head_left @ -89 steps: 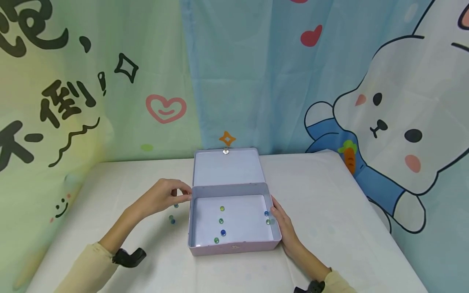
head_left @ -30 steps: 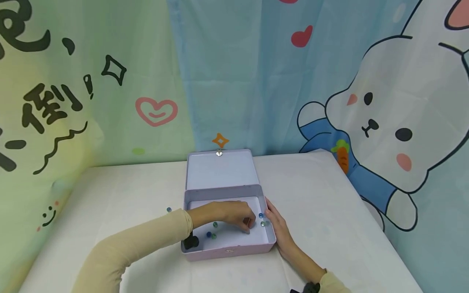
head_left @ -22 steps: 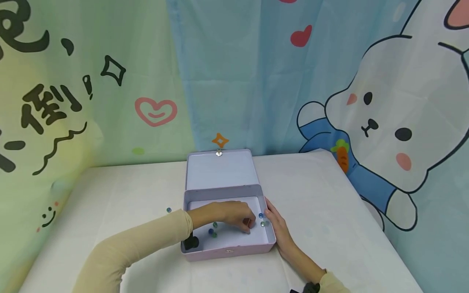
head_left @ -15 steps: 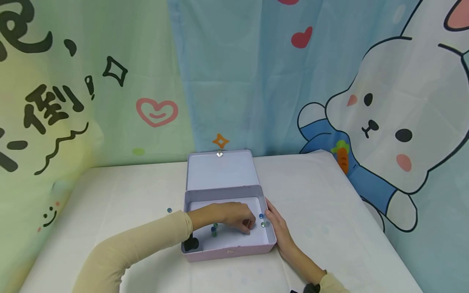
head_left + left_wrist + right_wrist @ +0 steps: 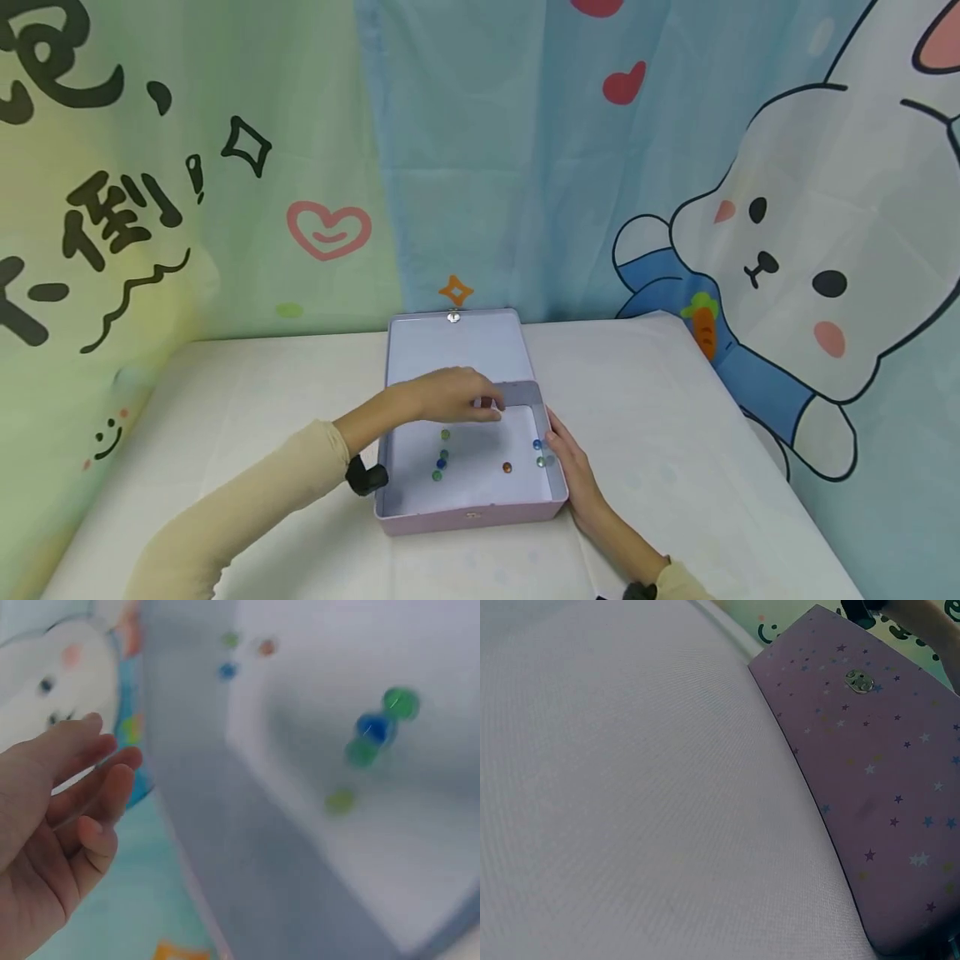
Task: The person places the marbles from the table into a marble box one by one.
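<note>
An open, star-printed metal box [image 5: 472, 522] lies with glass marbles in it. My left hand [image 5: 453, 394] hovers over its far part, fingers loosely bent and nothing between them in the left wrist view. An orange-brown marble [image 5: 507, 467] sits by itself in front of that hand. To its left, green marbles [image 5: 401, 703] and a blue marble [image 5: 376, 729] form a short line. A light blue marble [image 5: 537, 444] and a pale green marble [image 5: 541, 462] are near the right wall. My right hand [image 5: 573, 458] rests along that wall's outside, thumb at the rim; the right wrist view does not show it.
The box's hinged lid [image 5: 457, 346] leans back behind it, with a metal clasp [image 5: 453, 317] at its top. A white cloth [image 5: 645, 392] covers the table, and a printed curtain [image 5: 465, 167] hangs at its far edge.
My left hand went from beside the box into it, then up and back from its floor. The orange-brown marble now shows where it was. The blue marble rolled into line; my right hand stayed.
</note>
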`<state>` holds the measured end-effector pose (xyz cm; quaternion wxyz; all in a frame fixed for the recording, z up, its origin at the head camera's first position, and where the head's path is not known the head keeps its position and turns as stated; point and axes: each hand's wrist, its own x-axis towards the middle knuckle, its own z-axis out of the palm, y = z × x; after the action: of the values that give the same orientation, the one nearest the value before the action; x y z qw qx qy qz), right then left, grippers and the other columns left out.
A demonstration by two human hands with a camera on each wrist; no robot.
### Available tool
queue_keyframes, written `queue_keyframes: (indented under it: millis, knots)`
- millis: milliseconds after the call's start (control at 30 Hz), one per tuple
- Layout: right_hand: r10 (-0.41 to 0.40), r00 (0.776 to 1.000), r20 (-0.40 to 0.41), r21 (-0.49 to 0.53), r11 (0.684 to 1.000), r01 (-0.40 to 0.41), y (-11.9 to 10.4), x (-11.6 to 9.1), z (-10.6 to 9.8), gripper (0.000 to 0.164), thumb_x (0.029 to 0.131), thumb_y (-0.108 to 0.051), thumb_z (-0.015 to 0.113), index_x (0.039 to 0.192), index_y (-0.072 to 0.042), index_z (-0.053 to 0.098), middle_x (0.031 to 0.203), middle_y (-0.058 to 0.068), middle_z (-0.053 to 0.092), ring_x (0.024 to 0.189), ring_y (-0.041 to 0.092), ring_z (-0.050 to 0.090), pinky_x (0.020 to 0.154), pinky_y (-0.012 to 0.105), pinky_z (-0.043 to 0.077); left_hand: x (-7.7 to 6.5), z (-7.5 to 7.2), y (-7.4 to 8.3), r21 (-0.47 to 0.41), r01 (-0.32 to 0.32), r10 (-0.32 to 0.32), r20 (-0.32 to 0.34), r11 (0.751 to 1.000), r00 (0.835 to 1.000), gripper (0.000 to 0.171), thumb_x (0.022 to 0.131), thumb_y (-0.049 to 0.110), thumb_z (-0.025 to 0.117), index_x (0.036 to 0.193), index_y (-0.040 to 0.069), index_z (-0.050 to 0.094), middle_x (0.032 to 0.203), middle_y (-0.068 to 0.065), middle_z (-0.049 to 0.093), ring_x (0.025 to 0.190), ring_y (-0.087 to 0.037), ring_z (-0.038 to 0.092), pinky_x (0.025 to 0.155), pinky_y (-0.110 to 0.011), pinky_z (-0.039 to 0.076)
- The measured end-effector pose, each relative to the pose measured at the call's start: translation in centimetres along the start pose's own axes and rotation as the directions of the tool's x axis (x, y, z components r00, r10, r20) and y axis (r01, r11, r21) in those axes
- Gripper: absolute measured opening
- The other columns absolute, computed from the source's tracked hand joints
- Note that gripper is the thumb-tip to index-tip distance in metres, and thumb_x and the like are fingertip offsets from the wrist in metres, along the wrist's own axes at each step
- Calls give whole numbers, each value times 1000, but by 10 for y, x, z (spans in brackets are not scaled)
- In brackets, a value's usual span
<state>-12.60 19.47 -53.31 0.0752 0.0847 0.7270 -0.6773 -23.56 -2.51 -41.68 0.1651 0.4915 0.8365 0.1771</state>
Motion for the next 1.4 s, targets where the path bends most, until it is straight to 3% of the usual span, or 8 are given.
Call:
queue_keyframes:
  millis: [233, 433, 600, 700, 800, 900, 1100, 1400]
  knots:
    - [-12, 1000, -2, 7, 1000, 12, 0, -1, 0, 55, 102, -38, 38, 154, -25, 25, 164, 1, 17, 153, 29, 7, 120, 57, 3, -50, -25, -30, -135, 72, -98, -198, 988, 975, 19, 96, 24, 61, 110, 16, 70, 92, 1, 71, 70, -7, 57, 63, -20, 49]
    - [-11, 1000, 2, -1, 1000, 11, -1, -1, 0, 56, 102, -39, 38, 154, -25, 24, 164, 1, 17, 153, 29, 7, 120, 57, 3, -100, -16, -60, -264, 130, -201, -265, 956, 943, 26, 97, 26, 60, 115, 10, 68, 95, -7, 70, 67, -9, 60, 60, -22, 51]
    - [-17, 1000, -5, -2, 1000, 17, -1, 0, -1, 56, 102, -39, 38, 154, -24, 25, 163, 1, 18, 153, 28, 8, 121, 56, 4, -141, -9, -81, -323, 197, -312, -357, 926, 880, 20, 96, 20, 62, 113, 11, 68, 93, -4, 71, 63, -13, 62, 60, -24, 51]
    - [-19, 1000, -7, 9, 1000, 19, 0, 0, -2, 56, 102, -38, 38, 154, -23, 24, 163, 2, 17, 153, 28, 8, 121, 55, 4, -162, 4, -90, -344, 253, -377, -367, 904, 850, 19, 96, 20, 62, 111, 12, 69, 94, -5, 71, 64, -17, 62, 58, -23, 49]
    - [-12, 1000, -1, 14, 1000, 12, 0, -1, -1, 56, 102, -38, 37, 155, -23, 24, 164, 2, 17, 153, 28, 7, 121, 56, 3, -179, 24, -95, -346, 269, -396, -375, 899, 838, 20, 95, 18, 63, 111, 8, 69, 97, -9, 71, 64, -13, 61, 57, -22, 49]
    - [-9, 1000, -2, 13, 1000, 9, 1, 0, -1, 56, 102, -38, 38, 154, -23, 25, 163, 2, 17, 152, 29, 8, 120, 56, 4, -193, 46, -97, -300, 224, -340, -425, 927, 839, 18, 91, 10, 66, 108, 5, 70, 98, -8, 70, 66, -4, 57, 59, -20, 49]
    - [-11, 1000, -3, 5, 1000, 11, 1, -1, -2, 56, 102, -37, 37, 155, -24, 24, 164, 2, 17, 152, 29, 8, 120, 57, 4, -210, 76, -100, -219, 109, -201, -456, 970, 867, 26, 83, -4, 69, 106, 7, 69, 104, -4, 67, 75, 4, 54, 63, -19, 50]
    - [-8, 1000, 4, 12, 1000, 8, 1, 0, 1, 55, 103, -37, 37, 154, -24, 24, 164, 1, 16, 153, 28, 7, 121, 56, 4, -212, 82, -98, -253, 174, -256, -341, 952, 905, 29, 87, 0, 66, 111, 15, 70, 109, -1, 66, 78, 1, 56, 67, -19, 50]
